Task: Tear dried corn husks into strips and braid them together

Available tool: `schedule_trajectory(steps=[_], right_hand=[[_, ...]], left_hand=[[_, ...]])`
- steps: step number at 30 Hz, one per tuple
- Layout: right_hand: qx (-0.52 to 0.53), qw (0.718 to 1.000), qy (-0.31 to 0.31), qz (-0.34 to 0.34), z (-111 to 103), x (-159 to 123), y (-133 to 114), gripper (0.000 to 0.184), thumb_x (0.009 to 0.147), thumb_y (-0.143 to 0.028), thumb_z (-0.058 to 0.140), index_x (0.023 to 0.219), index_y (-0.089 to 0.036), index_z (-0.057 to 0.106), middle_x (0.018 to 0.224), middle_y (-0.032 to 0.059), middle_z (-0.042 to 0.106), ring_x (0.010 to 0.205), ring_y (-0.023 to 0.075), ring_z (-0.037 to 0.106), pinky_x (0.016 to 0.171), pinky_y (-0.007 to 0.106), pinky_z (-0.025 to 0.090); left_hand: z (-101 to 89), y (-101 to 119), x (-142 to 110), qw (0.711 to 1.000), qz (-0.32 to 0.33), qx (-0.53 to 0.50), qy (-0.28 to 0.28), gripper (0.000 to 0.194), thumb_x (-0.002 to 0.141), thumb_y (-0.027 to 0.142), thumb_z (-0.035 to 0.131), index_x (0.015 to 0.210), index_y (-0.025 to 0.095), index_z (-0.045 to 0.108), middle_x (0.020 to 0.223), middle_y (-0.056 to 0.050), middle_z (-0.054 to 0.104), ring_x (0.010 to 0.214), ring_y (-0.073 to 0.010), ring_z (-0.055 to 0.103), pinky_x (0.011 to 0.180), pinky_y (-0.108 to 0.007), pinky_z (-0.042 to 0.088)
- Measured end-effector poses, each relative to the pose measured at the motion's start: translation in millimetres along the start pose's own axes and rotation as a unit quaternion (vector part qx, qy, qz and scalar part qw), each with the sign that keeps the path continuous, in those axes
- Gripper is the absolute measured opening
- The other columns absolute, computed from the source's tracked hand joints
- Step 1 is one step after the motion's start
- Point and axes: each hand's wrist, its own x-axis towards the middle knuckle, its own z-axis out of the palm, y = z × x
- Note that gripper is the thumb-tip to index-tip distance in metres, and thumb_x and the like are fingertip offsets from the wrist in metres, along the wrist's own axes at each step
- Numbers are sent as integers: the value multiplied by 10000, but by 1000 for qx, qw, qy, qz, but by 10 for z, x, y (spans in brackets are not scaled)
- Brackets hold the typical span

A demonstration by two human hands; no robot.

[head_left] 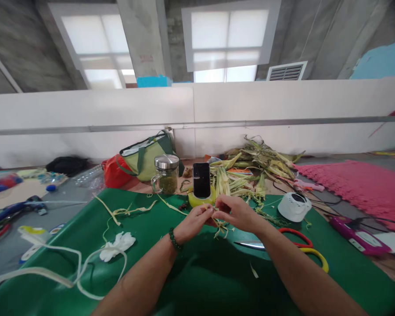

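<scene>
My left hand [195, 221] and my right hand [235, 212] meet over the green mat [184, 272], both pinched on thin strips of corn husk [220, 226] that hang down between them. A green bead bracelet [174, 239] is on my left wrist. Directly behind my hands a black phone [201, 180] stands upright in a yellow holder [197, 201]. Scissors with red and yellow handles [299, 245] lie on the mat under my right forearm.
A pile of corn husks [256, 169] lies at the back, beside a lidded glass jar [166, 174] and a green bag [145, 156]. A white round device [294, 206] and pink cloth [355, 184] sit right. White straps [52, 263] and a white husk flower [117, 245] lie left.
</scene>
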Motion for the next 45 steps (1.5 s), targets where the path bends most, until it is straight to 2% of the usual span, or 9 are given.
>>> schedule_trajectory(steps=[5,10,13,16,21,30,32,36,45], right_hand=[[-19,999,-34,-6,94,21,-2,95,840,-221,532,783,-176,593,716,7,620,651,118,527,604,217,372],[-74,997,-31,10,114,18,-1,106,830,-176,490,745,-166,551,685,11,584,608,116,479,568,221,329],[-49,997,-54,-12,86,5,-6,135,863,-209,443,761,-165,520,690,8,557,610,113,454,570,218,330],[-30,996,-78,-36,23,-13,4,171,883,-236,402,761,-164,499,679,2,516,606,111,428,565,218,325],[-13,994,-99,-49,-106,-34,46,195,872,-264,406,721,-166,482,641,-20,451,582,102,387,547,216,305],[26,996,-91,-7,20,-5,-8,137,840,-221,443,715,-171,468,630,-30,449,559,91,378,518,201,303],[28,996,-81,-21,19,-5,16,166,855,-255,424,716,-173,463,625,-29,438,561,95,371,521,207,303],[48,994,-87,-38,-37,-16,75,229,880,-331,396,723,-176,454,643,-23,432,573,99,372,531,213,316],[109,991,-65,35,31,17,-40,193,831,-334,544,733,-169,529,633,-17,557,572,96,462,533,202,359]], left_hand=[[10,-26,3,996,-56,-75,4,486,665,605,638,748,128,593,714,-20,596,674,-155,602,707,-301,482],[64,-40,7,992,-85,-95,-8,551,665,651,603,805,118,585,630,-19,593,595,-141,601,652,-292,496],[52,-23,-3,994,-73,-69,-51,503,608,540,727,853,136,559,608,25,550,546,-114,575,609,-266,493],[-14,27,-29,993,-66,-25,-92,431,635,516,716,726,140,527,597,29,534,546,-110,568,571,-247,479],[-132,123,-80,981,-133,-3,-142,436,663,553,672,699,137,546,591,-18,615,565,-161,623,570,-271,478],[4,52,-27,992,-101,-73,0,514,624,637,642,648,139,516,569,12,538,537,-127,582,565,-251,451],[-10,56,-33,993,-92,-65,-27,522,648,647,613,585,147,476,535,23,492,501,-116,557,549,-249,436],[-105,122,-76,985,-80,-21,-148,533,698,653,564,548,162,421,517,36,421,497,-119,549,496,-234,385],[-63,109,-41,992,-115,6,-54,607,616,740,548,640,134,532,539,11,528,478,-116,552,486,-230,433]])
